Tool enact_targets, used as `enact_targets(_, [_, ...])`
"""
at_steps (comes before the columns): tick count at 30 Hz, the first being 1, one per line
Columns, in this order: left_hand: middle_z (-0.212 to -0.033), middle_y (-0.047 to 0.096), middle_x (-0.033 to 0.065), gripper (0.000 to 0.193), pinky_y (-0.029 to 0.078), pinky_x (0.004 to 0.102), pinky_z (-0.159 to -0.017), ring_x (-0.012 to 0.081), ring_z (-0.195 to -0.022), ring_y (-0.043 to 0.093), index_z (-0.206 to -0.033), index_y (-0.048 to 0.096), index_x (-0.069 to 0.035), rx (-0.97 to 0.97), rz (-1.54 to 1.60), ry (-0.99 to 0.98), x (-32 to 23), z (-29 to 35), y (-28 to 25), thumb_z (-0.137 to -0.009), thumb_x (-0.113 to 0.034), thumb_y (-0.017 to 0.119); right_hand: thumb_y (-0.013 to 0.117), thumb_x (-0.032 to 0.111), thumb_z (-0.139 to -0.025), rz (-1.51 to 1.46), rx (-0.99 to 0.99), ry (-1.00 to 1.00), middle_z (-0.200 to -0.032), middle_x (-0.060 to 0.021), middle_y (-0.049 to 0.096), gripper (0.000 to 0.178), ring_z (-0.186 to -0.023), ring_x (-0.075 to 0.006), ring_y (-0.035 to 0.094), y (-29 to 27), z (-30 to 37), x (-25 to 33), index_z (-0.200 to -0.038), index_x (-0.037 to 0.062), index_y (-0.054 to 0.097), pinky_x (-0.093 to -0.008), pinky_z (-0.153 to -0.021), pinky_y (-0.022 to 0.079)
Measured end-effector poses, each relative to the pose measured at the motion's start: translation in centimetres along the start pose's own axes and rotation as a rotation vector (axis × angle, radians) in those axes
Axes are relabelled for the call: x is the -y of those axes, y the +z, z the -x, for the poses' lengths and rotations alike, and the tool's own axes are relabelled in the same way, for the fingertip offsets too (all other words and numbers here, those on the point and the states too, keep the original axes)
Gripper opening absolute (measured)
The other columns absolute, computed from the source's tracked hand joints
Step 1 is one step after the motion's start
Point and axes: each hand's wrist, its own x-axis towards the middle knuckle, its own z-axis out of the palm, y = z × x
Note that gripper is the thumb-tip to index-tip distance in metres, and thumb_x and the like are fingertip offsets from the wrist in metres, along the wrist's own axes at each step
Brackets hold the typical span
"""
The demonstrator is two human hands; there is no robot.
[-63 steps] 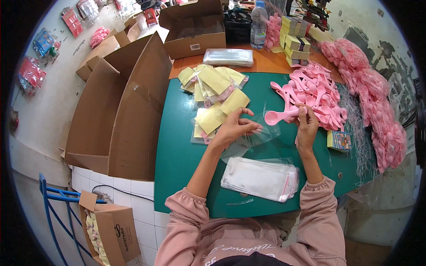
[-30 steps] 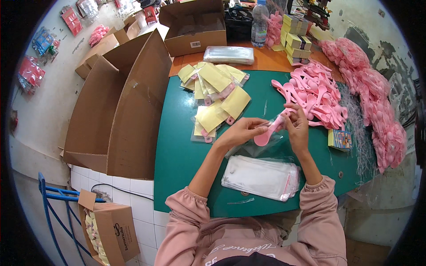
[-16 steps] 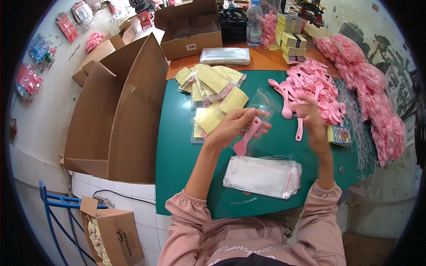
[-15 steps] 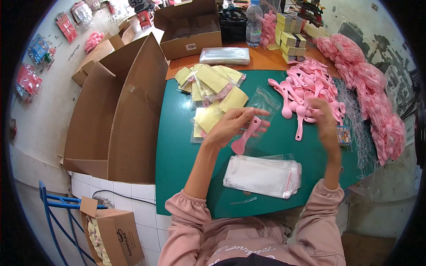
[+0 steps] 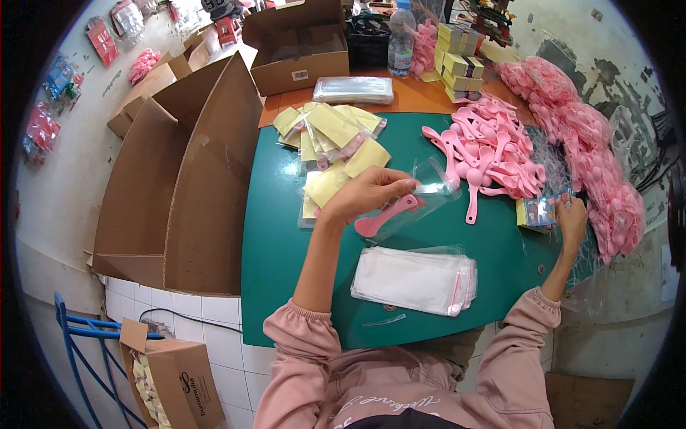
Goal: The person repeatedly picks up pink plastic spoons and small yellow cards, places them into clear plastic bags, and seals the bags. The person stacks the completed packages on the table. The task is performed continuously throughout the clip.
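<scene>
My left hand (image 5: 366, 193), above the middle of the green table, is closed on a pink spoon (image 5: 382, 218) and a clear plastic bag (image 5: 434, 182). The spoon's bowl points down and left; I cannot tell whether it lies inside the bag. At the right, my right hand (image 5: 572, 219) has its fingers closed at the edge of a stack of small printed cards (image 5: 536, 213), blue on top with yellow sides. Loose pink spoons (image 5: 500, 139) lie heaped beyond it. Nearest my body is a pile of clear bags (image 5: 407, 279).
Bagged spoons with yellow cards (image 5: 332, 129) lie at the far left of the green table (image 5: 286, 286). A tall open carton (image 5: 207, 193) stands left of it. Bundled pink spoons (image 5: 593, 143) line the right side. Card stacks (image 5: 457, 61) and a water bottle (image 5: 401, 43) stand behind.
My right hand has moved right and toward me from the spoon heap to the card stack. The spoon in my left hand has tilted flatter, and my fingers have closed more. The view has shifted slightly.
</scene>
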Motion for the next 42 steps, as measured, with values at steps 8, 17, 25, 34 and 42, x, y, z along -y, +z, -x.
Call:
enact_targets(8, [-0.087,0.065,0.0084,0.033,0.047,0.0201,-0.069,0.0086,-0.078,0.06,-0.104,0.059,-0.002,0.034,0.032,-0.052,0.8,-0.5,0.1,-0.091,-0.028,0.045,0.06,0.017,-0.078,-1.062,0.052,0.28,-0.086,-0.0111,0.061,0.024,-0.072,-0.0204,0.059,-0.7,-0.5,4.9,-0.092,-0.0022,0.057,-0.0297,-0.061,0.047])
enact_targets(17, [-0.084,0.064,0.0054,0.034,0.046,0.0198,-0.066,0.0065,-0.075,0.058,-0.103,0.061,-0.003,-0.051,-0.058,-0.113,0.7,-1.0,0.1,-0.091,-0.03,0.045,0.06,0.008,-0.079,-1.315,0.59,-0.038,-0.087,-0.0062,0.06,0.022,-0.067,-0.0076,0.057,-0.4,1.3,18.9,-0.1,0.0023,0.055,-0.0177,-0.053,0.046])
enact_targets(25, [-0.08,0.064,0.0026,0.031,0.044,0.0191,-0.061,0.0042,-0.067,0.053,-0.101,0.062,-0.004,-0.039,-0.055,-0.13,1.0,-1.4,0.8,-0.089,-0.03,0.049,0.055,0.006,-0.083,-1.344,0.604,0.025,-0.083,-0.002,0.061,0.021,-0.069,-0.0054,0.055,-0.1,1.7,18.0,-0.103,0.0031,0.057,-0.0198,-0.062,0.046])
enact_targets(34, [-0.072,0.058,-0.0008,0.033,0.04,0.0215,-0.055,0.0057,-0.062,0.046,-0.102,0.061,-0.002,0.008,-0.29,-0.122,2.5,-2.0,0.9,-0.088,-0.031,0.051,0.058,0.006,-0.079,-1.197,0.85,-0.44,-0.077,-0.0008,0.06,0.021,-0.064,-0.004,0.051,1.5,2.9,17.8,-0.1,0.0035,0.057,-0.0188,-0.055,0.041])
enact_targets(42, [-0.07,0.059,0.0051,0.035,0.042,0.0257,-0.056,0.0094,-0.062,0.051,-0.107,0.057,-0.004,0.083,-0.495,-0.017,1.6,-2.0,1.8,-0.086,-0.032,0.054,0.063,0.019,-0.078,-0.831,0.896,-0.575,-0.072,-0.0001,0.056,0.025,-0.069,-0.0077,0.051,1.7,4.0,19.0,-0.094,0.001,0.053,-0.023,-0.06,0.042])
